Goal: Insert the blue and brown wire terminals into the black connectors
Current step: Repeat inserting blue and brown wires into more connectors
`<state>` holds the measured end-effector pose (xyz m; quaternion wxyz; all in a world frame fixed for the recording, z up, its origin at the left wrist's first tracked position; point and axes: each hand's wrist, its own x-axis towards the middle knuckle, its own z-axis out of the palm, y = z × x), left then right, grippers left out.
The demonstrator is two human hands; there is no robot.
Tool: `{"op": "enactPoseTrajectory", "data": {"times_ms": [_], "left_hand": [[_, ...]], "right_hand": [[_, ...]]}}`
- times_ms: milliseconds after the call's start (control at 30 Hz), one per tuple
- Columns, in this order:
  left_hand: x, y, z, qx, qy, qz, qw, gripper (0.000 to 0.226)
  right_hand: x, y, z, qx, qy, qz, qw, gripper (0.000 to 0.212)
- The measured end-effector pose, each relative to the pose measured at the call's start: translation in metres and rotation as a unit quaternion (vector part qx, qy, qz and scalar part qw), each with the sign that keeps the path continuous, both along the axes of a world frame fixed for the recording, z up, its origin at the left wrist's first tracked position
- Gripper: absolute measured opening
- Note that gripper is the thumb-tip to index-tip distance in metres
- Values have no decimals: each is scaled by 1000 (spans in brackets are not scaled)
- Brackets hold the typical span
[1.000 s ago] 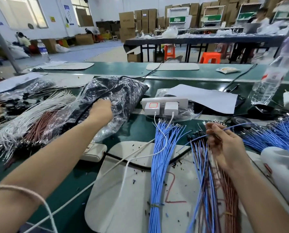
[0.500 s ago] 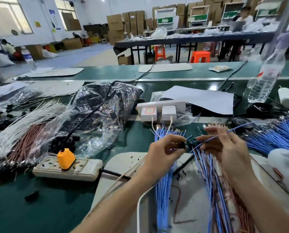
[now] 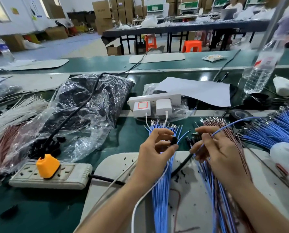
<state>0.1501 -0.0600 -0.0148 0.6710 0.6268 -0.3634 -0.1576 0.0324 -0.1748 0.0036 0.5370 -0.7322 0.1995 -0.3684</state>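
black round connector (image 3: 174,140) sat pinched in left hand (image 3: 154,153); at its three o'clock, right hand (image 3: 219,148) pinched thin blue wire (image 3: 224,127).

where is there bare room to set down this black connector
Bare green mat lies between the clear plastic bag and the blue wire bundle, just left of the left hand; more lies in front of the grey power strip. Crowded: right of the bundle, loose blue and brown wires under the right hand; far left, white wires.
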Motion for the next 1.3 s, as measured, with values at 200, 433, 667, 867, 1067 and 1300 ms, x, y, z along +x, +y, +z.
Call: {"op": "enactPoseTrajectory", "data": {"times_ms": [200, 433, 667, 867, 1067, 1300], "left_hand": [[-2, 1, 2, 8, -19, -5, 1000, 20], [-2, 1, 1, 17, -28, -3, 999, 18], [-3, 2, 1, 34, -41, -9, 999, 21], [-4, 2, 3, 38, -54, -13, 998, 23], [-4, 2, 3, 32, -66, -8, 997, 17], [-4, 2, 3, 40, -74, -16, 996, 15]], "right_hand": [[-2, -22, -3, 289, -59, -50, 954, 33], [-8, -11, 8, -35, -63, -21, 997, 26], [-8, 6, 12, -167, -89, -8, 982, 21], [-7, 17, 18, -117, -120, 8, 986, 28], [-7, 23, 22, -124, -137, 24, 983, 28], [-4, 23, 14, -159, -100, 37, 981, 26]]}}
